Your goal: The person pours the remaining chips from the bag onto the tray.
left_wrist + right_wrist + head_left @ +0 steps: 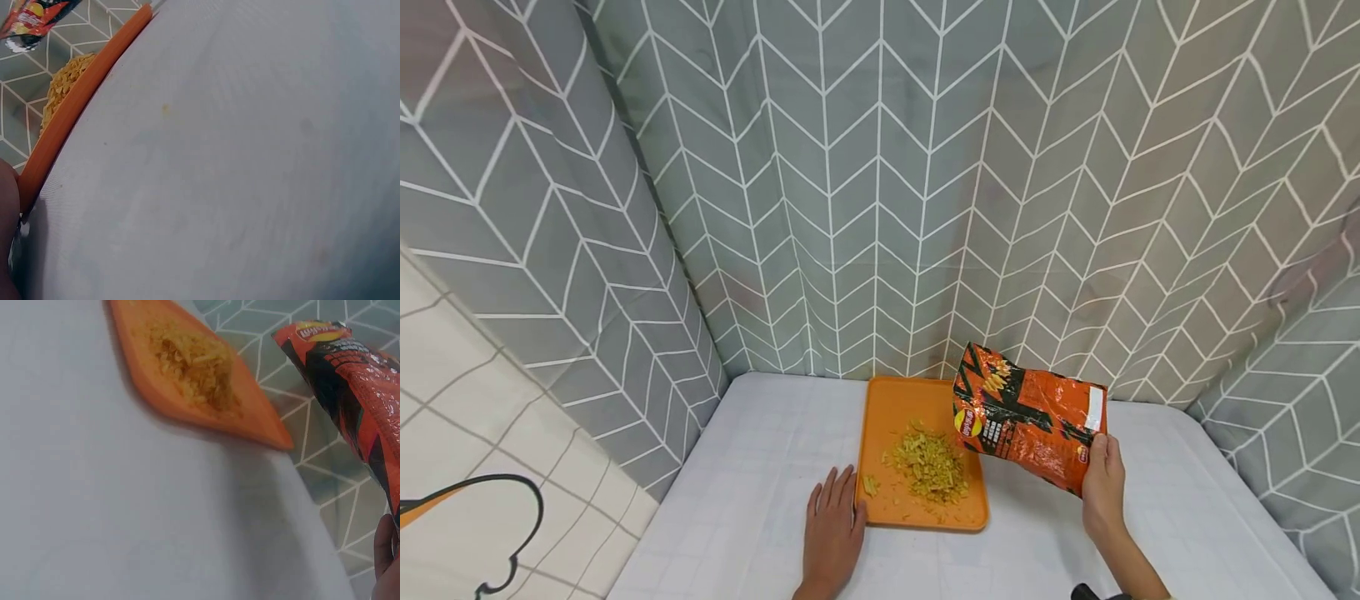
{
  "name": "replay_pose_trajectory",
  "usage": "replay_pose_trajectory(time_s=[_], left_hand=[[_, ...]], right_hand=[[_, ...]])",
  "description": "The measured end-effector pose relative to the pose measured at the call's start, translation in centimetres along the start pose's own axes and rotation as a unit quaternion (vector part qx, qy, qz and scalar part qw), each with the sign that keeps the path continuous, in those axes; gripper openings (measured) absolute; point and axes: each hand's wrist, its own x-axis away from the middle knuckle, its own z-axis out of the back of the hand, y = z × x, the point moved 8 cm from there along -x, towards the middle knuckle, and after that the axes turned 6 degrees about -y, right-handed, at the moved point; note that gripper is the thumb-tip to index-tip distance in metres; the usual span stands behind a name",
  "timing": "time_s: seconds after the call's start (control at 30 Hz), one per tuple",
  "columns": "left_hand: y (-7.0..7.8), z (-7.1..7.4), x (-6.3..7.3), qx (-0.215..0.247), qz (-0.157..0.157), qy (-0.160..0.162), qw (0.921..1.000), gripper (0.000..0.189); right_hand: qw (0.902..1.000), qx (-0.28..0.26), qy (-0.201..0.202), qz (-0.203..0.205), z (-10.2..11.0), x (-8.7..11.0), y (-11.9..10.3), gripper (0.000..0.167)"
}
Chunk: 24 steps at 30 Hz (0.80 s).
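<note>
In the head view an orange tray (895,408) lies on the table with a heap of yellow, broken chips (932,467) on it. My right hand (1105,487) grips a red and black chip bag (1033,417) by its right end, thumb on the near face. The bag is tilted above the table, its left end over the tray's right side. My left hand (835,529) rests on the table with its fingers extended, at the tray's left edge. From the right wrist, the bag (369,400) hangs above and beside the tray (150,387). Whether chips remain inside the bag is hidden.
A white cloth (760,450) covers the table. Grey chevron-patterned curtains (850,208) stand behind the table and along both sides. White tile-patterned surface (512,433) shows at the left, and a small black object (1084,592) at the bottom edge.
</note>
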Motion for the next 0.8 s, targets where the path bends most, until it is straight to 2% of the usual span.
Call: replay_pose_trajectory(time_s=[0.1, 0.17, 0.43, 0.63, 0.8], left_hand=[[-0.1, -0.1, 0.0, 0.0, 0.001, 0.002, 1.0, 0.049], [0.0, -0.2, 0.0, 0.001, 0.001, 0.001, 1.0, 0.049], [0.0, -0.2, 0.0, 0.003, 0.007, -0.007, 0.9999, 0.049], [-0.1, -0.4, 0.0, -0.001, 0.009, -0.003, 1.0, 0.049], [0.0, -0.3, 0.1, -0.002, 0.007, -0.001, 1.0, 0.049]], right_hand=[[0.9978, -0.055, 0.0, -0.037, 0.1, 0.0, 1.7, 0.043], [0.9958, -0.075, 0.004, -0.052, 0.2, 0.0, 2.6, 0.047], [0.9885, -0.108, 0.014, -0.104, -0.2, -0.6, 5.4, 0.068], [0.9855, -0.094, 0.034, -0.137, -0.1, -0.5, 7.5, 0.073], [0.9843, -0.096, 0.034, -0.144, -0.1, -0.6, 8.1, 0.075]])
